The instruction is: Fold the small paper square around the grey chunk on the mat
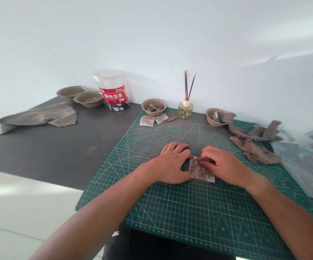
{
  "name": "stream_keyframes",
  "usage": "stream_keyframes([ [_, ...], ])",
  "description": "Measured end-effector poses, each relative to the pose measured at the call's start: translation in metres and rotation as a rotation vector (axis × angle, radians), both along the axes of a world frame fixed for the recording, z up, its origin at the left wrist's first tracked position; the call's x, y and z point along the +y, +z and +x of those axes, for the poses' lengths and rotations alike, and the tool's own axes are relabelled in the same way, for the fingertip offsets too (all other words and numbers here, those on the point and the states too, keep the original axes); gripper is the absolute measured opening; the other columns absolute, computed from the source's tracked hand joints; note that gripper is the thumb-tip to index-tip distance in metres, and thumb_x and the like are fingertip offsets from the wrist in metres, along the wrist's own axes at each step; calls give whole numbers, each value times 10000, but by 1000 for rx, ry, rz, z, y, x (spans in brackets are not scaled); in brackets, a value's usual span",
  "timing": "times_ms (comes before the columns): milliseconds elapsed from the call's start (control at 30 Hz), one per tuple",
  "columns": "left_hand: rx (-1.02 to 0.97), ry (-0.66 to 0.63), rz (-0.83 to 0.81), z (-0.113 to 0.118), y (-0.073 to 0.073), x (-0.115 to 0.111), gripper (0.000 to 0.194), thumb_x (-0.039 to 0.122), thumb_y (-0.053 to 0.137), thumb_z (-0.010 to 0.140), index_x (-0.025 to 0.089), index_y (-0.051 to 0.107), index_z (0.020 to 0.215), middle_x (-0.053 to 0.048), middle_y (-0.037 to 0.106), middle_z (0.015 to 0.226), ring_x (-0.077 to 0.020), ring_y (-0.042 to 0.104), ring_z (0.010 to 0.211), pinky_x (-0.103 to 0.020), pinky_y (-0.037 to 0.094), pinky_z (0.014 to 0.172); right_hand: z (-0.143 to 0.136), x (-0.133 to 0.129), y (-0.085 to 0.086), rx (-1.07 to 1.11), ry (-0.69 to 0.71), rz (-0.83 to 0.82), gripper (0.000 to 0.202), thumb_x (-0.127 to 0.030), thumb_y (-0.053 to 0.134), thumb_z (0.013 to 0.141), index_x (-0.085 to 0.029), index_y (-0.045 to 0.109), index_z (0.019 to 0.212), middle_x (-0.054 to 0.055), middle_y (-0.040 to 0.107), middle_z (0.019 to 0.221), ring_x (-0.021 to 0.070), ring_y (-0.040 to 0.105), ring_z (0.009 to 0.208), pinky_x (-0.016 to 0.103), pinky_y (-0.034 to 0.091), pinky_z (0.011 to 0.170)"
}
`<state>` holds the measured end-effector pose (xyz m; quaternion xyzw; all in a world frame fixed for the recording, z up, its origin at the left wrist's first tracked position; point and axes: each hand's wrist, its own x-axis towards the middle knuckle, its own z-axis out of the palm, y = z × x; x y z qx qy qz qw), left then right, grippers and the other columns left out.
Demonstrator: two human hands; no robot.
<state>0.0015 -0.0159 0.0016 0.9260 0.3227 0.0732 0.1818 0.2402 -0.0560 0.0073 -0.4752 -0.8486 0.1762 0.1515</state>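
Note:
A small pale square piece of sheet (202,172), smeared with brown, lies flat on the green cutting mat (156,213). My left hand (174,164) rests on the mat with its fingers spread, thumb and index finger at the square's left edge. Over the square's upper right part, my right hand (220,164) is closed in a pinch. What its fingertips hold is too small and hidden to name. Behind the hands, more pale pieces (147,121) and a brown piece (170,116) lie before a bowl of dark fragments (153,102).
A reed diffuser (185,108) stands near the wall. Right of it are another bowl (213,121), crumpled brown cloths (256,150) and a clear plastic bag (302,166). Leftward sit a plastic jar (113,90), two bowls (90,99) and a long cloth (40,115).

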Motion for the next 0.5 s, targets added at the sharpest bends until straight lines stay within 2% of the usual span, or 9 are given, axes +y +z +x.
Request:
stream_keyframes([
  [67,-1,1,0,0,0,0,488,430,629,822,264,543,1273,-69,383,1526,-353,277,1435,-549,253,1165,2,1,0,1,1,-13,81,-228,583,959,-228,640,902,16,642,953,173,617,849,311,463,767],
  [200,6,3,-12,1,0,0,494,456,628,831,263,536,1276,-74,373,1534,-351,278,1436,-554,252,1162,-2,-6,0,26,160,-92,83,-220,576,967,-238,630,906,0,641,960,163,615,887,292,458,778],
  [367,16,-3,-15,1,2,-1,498,461,622,835,267,536,1286,-78,371,1535,-345,271,1441,-544,252,1162,-9,-7,-5,14,-11,-30,73,-232,568,968,-233,625,923,11,633,980,170,620,855,312,459,771],
  [500,21,6,-23,1,2,-1,503,482,620,836,266,543,1284,-81,375,1534,-353,264,1443,-554,247,1161,-7,-5,-3,4,110,-69,92,-231,559,971,-238,623,905,6,635,982,168,620,866,297,457,751],
])
